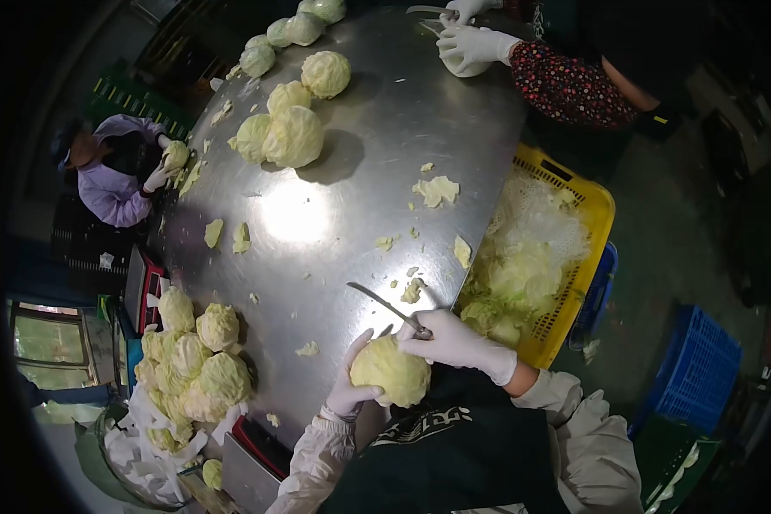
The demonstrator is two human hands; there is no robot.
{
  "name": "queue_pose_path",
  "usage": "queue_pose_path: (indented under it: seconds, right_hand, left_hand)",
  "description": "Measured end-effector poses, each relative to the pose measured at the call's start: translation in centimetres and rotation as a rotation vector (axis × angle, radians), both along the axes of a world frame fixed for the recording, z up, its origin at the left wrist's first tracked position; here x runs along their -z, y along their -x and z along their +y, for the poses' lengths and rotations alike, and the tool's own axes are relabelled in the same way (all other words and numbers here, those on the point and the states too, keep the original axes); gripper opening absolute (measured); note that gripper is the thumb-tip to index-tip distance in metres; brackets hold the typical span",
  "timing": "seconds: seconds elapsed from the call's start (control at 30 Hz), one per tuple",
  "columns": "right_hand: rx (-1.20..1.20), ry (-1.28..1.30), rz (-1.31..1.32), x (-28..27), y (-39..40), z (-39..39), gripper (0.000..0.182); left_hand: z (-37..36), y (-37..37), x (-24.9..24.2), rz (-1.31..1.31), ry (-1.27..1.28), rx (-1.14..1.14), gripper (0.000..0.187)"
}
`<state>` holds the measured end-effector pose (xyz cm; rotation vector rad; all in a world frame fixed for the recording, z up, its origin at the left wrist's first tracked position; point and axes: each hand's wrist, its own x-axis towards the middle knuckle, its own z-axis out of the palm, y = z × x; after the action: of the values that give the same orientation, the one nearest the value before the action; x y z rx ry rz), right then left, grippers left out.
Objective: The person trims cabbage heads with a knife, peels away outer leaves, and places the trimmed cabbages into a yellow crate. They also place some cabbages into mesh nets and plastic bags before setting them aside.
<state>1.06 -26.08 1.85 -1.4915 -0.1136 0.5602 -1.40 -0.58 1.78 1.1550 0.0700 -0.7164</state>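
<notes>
My left hand (349, 387), in a white glove, is wrapped round the left side of a pale green cabbage (391, 372) near the table's front edge. My right hand (454, 341), also gloved, grips the handle of a curved knife (384, 306) and rests against the cabbage's upper right. The blade points up and left over the metal table (351, 231), away from the cabbage. Torn leaf scraps (413, 289) lie just beyond the knife.
Cabbages (199, 364) are piled at the left; more (293, 137) stand farther back. A yellow crate (587, 248) of leaves adjoins the table's right edge. One co-worker (124, 171) holds a cabbage at the left; another's gloved hands (475, 47) hold cabbage and knife at the top.
</notes>
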Motion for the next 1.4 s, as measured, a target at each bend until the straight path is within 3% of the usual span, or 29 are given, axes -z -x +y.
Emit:
queue_pose_path:
  seconds: [0.1, 0.2, 0.23, 0.37, 0.5, 0.57, 0.63, 0.67, 0.73, 0.8, 0.83, 0.87, 0.93, 0.97, 1.0, 1.07, 1.23, 1.3, 1.33, 1.4]
  right_hand:
    - [0.052, -0.091, 0.203, -0.9, 0.9, -1.2, 0.019]
    - [0.100, 0.120, -0.383, -1.6, 1.8, -1.6, 0.045]
    - [0.034, 0.318, -0.410, -1.3, 2.0, -1.2, 0.060]
    - [0.040, 0.373, -0.395, -1.3, 2.1, -1.2, 0.062]
    - [0.014, 0.427, -0.444, -1.2, 1.7, -1.7, 0.039]
    - [0.027, 0.458, -0.466, -0.4, 2.0, -1.8, 0.032]
    - [0.218, 0.475, -0.478, 0.5, 2.3, -1.9, 0.026]
    - [0.216, 0.475, -0.480, 1.1, 2.0, -2.5, 0.026]
    - [0.351, 0.801, -0.381, 2.4, 1.2, -4.9, 0.031]
    - [0.448, 0.994, -0.362, 3.1, 1.2, -7.2, 0.036]
    - [0.411, 1.015, -0.343, 1.6, 1.3, -7.6, 0.045]
    - [0.408, 1.014, -0.343, 0.8, 1.4, -7.4, 0.045]
    - [0.238, 0.430, -0.355, -0.7, 1.9, -6.6, 0.055]
    - [0.114, 0.256, -0.233, -2.1, 1.8, -5.9, 0.060]
    - [0.069, 0.139, -0.277, -1.3, 2.1, -4.9, 0.060]
    - [0.058, -0.036, -0.321, -0.9, 2.3, -3.2, 0.058]
    - [-0.121, -0.080, -0.121, -2.0, 1.0, -3.8, 0.043]
    - [-0.152, -0.105, -0.058, -2.9, 0.6, -4.7, 0.033]
    - [-0.165, -0.101, -0.066, -3.3, 0.5, -5.1, 0.033]
    - [-0.169, -0.041, 0.054, -3.9, 0.7, -5.5, 0.023]
  left_hand:
    - [0.1, -0.2, 0.4, 0.074, 0.118, -0.039, 0.105]
    - [-0.4, -0.1, 0.3, 0.103, 0.054, -0.091, 0.098]
    - [-0.6, 0.0, 0.2, 0.104, 0.053, -0.090, 0.098]
    - [-1.9, 0.3, -0.7, 0.024, -0.094, -0.146, 0.091]
    - [-2.4, 0.4, -0.5, -0.171, -0.235, -0.141, 0.090]
    - [-2.0, 0.5, 0.0, -0.101, -0.220, -0.152, 0.090]
    - [-1.2, 0.7, 0.7, -0.032, -0.205, -0.168, 0.090]
    - [-0.8, 0.8, 1.2, 0.070, -0.086, -0.166, 0.088]
    - [0.0, 1.0, 1.4, 0.173, 0.035, -0.164, 0.086]
    - [0.5, 1.4, 1.3, 0.374, 0.266, -0.125, 0.083]
    - [0.5, 1.4, 1.3, 0.373, 0.266, -0.129, 0.083]
    - [0.5, 1.3, 1.4, 0.364, 0.303, -0.099, 0.081]
    - [-0.5, 1.3, 0.8, 0.360, 0.342, -0.070, 0.080]
    - [-1.3, 0.9, 0.0, 0.506, 0.539, -0.048, 0.080]
    - [-2.0, 0.8, -0.6, 0.647, 0.735, -0.022, 0.079]
    - [-2.5, 1.1, -0.5, 0.631, 0.666, -0.050, 0.078]
    - [-1.2, 0.9, 1.7, 0.584, 0.677, 0.026, 0.075]
    - [-1.7, -0.1, 1.1, 0.516, 0.215, 0.097, 0.071]
    - [-1.5, -0.2, 1.4, 0.506, 0.221, 0.087, 0.071]
    - [-1.2, 0.1, 2.4, 0.558, 0.528, 0.153, 0.070]
